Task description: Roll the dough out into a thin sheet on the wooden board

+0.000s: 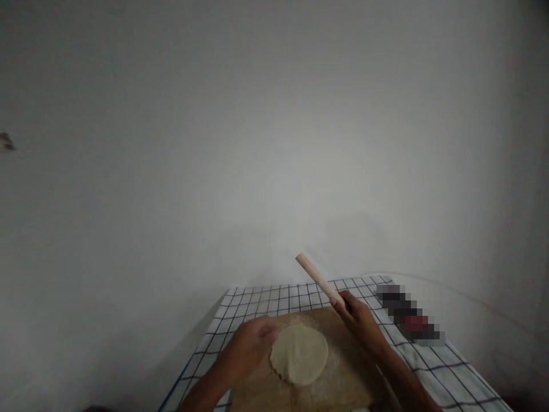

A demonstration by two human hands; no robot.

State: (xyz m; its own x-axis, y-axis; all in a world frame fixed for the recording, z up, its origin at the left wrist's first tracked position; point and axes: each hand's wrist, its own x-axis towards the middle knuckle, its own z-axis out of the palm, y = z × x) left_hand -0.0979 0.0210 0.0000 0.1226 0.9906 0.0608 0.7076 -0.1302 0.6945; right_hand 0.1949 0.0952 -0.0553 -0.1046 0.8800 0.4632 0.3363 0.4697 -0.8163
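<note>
Left hand [253, 343]: forearm enters from lower left, fingers curled loosely, fingertips touching the left edge of the dough disc [299, 353]. Right hand [359, 319]: forearm enters from lower right, fingers wrapped tight around the near end of the rolling pin [318, 278].

Pin lifted clear of the dough; long axis runs from the hand up and to the left, free end toward the wall [257, 143].

Dough lies flat, roughly round, on the wooden board [343, 377], which sits on the checked cloth [446, 372].

Pixelated dark object [409, 320] right of the board; no writing legible.
</note>
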